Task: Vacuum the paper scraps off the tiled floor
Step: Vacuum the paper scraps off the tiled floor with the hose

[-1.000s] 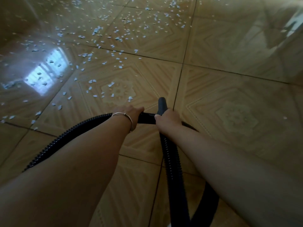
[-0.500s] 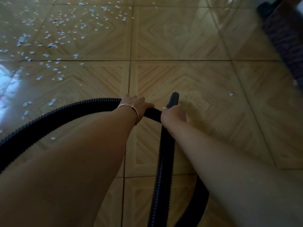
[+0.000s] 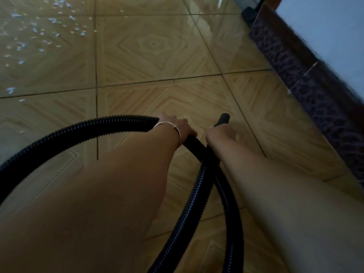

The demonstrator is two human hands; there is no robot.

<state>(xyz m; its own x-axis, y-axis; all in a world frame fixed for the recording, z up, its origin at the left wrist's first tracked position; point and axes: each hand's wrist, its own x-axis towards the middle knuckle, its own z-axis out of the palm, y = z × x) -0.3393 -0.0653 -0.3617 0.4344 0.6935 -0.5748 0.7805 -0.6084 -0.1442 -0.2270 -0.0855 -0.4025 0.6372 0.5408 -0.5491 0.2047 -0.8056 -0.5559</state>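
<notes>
Left hand [image 3: 177, 128]: curled over the black ribbed hose [image 3: 78, 133] at centre frame, a thin bracelet [image 3: 167, 125] on the wrist.
Right hand [image 3: 221, 133]: fist closed round the hose's smooth end just right of the left hand, with the nozzle [image 3: 223, 118] sticking out past the knuckles.
Hose path: it arcs in from the left edge to the left hand, then crosses over itself below both wrists and runs off the bottom edge.
Paper scraps [image 3: 39, 34]: scattered across the upper left of the frame, well apart from the nozzle.
Nozzle aim: towards the upper right, over bare tiled floor [image 3: 153, 62] near the dark patterned skirting [image 3: 305, 79]. The blur probably hides whether the tip touches the tile.
Step in hand: getting the hose into position before any suction pass, by my reading.
Doing it well: swing the nozzle left towards the scraps, keep the tip low, and let the left hand feed slack so the crossed loop does not kink or drag through the litter.
Containers: none shows; the vacuum's body is out of frame.
</notes>
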